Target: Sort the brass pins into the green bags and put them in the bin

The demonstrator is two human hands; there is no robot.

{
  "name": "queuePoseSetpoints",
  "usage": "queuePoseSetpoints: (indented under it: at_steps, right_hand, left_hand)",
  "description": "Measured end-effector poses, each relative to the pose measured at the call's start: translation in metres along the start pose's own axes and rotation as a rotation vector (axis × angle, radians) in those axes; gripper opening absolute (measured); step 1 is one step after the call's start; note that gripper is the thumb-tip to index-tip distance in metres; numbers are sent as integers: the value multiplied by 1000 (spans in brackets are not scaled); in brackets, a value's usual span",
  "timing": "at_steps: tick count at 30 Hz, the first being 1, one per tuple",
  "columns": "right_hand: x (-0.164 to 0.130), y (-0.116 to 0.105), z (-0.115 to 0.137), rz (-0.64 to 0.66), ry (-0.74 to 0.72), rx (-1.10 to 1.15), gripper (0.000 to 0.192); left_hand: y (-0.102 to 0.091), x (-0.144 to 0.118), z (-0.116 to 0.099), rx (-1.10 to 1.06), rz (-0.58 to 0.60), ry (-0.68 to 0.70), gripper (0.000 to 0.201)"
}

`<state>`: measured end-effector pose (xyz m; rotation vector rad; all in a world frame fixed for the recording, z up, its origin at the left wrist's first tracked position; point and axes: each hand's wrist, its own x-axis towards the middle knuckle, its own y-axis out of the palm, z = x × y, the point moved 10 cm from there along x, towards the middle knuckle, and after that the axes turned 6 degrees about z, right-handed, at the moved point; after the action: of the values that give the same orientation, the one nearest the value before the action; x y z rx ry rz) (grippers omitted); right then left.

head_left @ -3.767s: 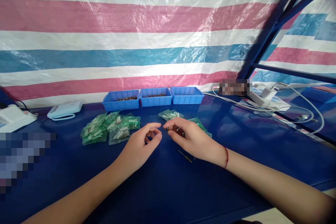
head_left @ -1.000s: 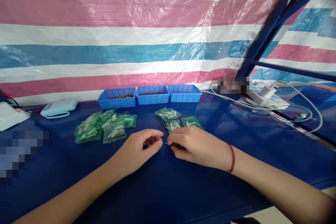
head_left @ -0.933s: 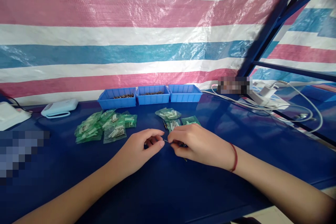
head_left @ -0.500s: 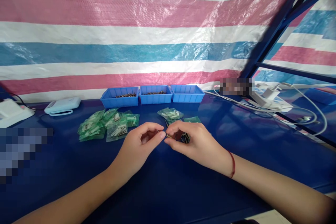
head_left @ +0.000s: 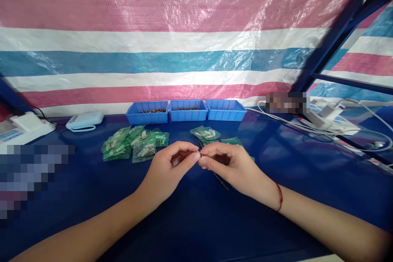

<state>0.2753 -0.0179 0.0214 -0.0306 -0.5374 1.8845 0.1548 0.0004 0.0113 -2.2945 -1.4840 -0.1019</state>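
Note:
My left hand (head_left: 170,168) and my right hand (head_left: 236,166) meet fingertip to fingertip above the blue table. Both are closed in a pinch on a small metal piece (head_left: 200,155), mostly covered by the fingers, so its exact kind is unclear. A thin brass-coloured rod (head_left: 221,181) lies on the table, partly under my right hand. Just beyond the fingers rests a green-tinted plastic bag (head_left: 205,133) with white pieces inside. Another green bag (head_left: 232,141) is partly hidden behind my right hand. Left of my left hand is a pile of green bags (head_left: 116,145) holding pale pieces.
Along the back stand three blue bins: the left bin (head_left: 147,119) and middle bin (head_left: 188,116) hold small metal parts, beside the right bin (head_left: 226,114). A light-blue device (head_left: 85,121) sits at left. White cables (head_left: 285,120) and a charger (head_left: 331,111) lie at right.
The view has shifted slightly, so the scene sits further right. My fingertips have drawn closer together around the small piece. The brass-coloured rod now shows below my right hand.

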Motion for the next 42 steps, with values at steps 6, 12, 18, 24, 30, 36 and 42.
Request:
queuePoseSetpoints:
  at_steps: [6,12,18,24,30,36,42]
  right_hand:
    - [1,6,-5,55,31,102,21]
    - [3,8,-3,67,25,158,20]
    - [1,-2,-3,-54,-16,168,17]
    - [19,-54,17,-389,-184,-185,13]
    - [96,-87,27,-468,-190,-637,18]
    - [93,-46,24,-202,-111,-719,9]
    - [24,-24,36,-66,-89,-679,17]
  left_hand:
    - [-1,0,0,-15,-6,-2,11]
    - [-3,-2,-2,-15,-22,2,12]
    - [-1,-1,-1,18,7,-18,14]
    - [7,1,19,88,52,-94,32]
    - [11,1,20,139,116,-84,35]
    - [10,2,14,262,186,-58,26]
    - [48,-6,-9,658,406,246,31]
